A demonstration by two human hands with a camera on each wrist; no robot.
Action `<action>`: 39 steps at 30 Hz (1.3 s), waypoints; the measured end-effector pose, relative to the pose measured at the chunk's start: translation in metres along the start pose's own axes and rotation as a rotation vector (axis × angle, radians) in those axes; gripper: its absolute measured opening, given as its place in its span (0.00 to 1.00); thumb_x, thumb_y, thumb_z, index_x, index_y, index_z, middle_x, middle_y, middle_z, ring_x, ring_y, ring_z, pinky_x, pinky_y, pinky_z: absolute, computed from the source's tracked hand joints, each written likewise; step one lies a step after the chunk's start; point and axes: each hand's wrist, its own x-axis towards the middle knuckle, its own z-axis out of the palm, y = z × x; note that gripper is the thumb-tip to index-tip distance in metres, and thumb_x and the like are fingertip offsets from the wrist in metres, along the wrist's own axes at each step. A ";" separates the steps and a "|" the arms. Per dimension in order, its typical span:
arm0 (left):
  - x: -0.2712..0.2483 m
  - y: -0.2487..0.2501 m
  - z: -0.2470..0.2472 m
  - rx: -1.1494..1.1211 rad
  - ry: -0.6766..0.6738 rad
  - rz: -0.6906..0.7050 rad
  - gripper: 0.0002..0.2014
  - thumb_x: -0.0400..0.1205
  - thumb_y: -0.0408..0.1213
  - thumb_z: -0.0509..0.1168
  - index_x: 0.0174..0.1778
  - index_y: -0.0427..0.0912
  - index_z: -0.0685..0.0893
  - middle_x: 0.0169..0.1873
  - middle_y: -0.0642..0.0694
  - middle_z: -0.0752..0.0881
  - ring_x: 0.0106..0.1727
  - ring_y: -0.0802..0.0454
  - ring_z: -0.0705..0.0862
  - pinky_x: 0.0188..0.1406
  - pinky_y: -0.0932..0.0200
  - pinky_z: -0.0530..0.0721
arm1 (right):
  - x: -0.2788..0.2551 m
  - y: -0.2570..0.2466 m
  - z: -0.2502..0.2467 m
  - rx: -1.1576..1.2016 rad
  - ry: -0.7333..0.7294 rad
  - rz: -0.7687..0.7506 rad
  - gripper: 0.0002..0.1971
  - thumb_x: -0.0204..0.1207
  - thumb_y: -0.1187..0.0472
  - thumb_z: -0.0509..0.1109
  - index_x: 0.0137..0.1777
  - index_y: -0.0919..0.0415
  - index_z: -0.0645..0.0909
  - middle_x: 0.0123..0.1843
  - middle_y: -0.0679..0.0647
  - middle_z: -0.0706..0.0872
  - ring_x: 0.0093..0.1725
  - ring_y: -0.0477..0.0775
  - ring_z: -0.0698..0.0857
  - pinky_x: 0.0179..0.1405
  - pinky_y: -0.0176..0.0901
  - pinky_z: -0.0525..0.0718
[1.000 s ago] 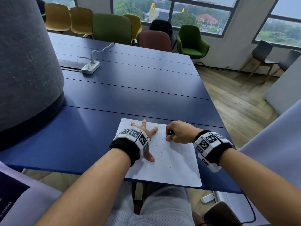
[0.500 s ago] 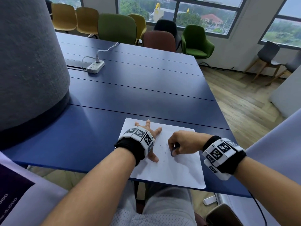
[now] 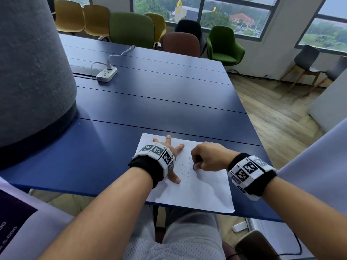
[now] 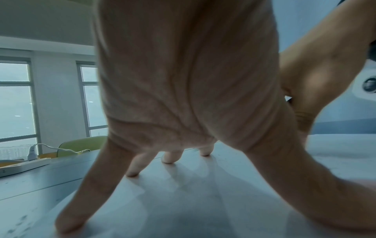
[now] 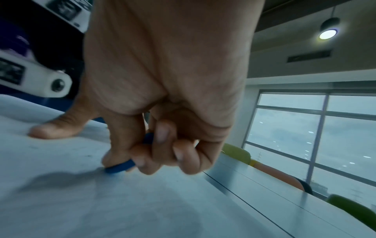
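A white paper sheet (image 3: 199, 194) lies at the near edge of the blue table (image 3: 150, 109), dotted with small dark specks. My left hand (image 3: 175, 152) presses flat on the sheet's left part, fingers spread wide (image 4: 130, 170). Just to its right, my right hand (image 3: 206, 156) is curled, pinching a small blue flat object (image 5: 120, 166), perhaps an eraser. The object's lower end touches the paper (image 5: 61, 201). In the head view only a sliver of the blue object (image 3: 195, 165) shows under the fingers.
A big grey felt-covered round column (image 3: 28, 72) stands on the table at the left. A white power strip (image 3: 107, 74) with a cable lies farther back. Coloured chairs (image 3: 131, 29) line the far side. The table's right edge drops to wooden floor (image 3: 277, 119).
The right hand slid toward me over the paper, then back away a little, keeping hold of the blue object. The left hand stayed pressed in place. The head view shifted slightly.
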 end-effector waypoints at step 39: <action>-0.002 -0.001 -0.002 -0.032 -0.005 0.007 0.67 0.62 0.64 0.80 0.84 0.64 0.36 0.84 0.44 0.32 0.82 0.23 0.38 0.77 0.25 0.60 | -0.041 0.002 0.012 0.042 0.022 0.036 0.03 0.73 0.53 0.73 0.42 0.50 0.81 0.41 0.43 0.82 0.40 0.47 0.79 0.41 0.41 0.78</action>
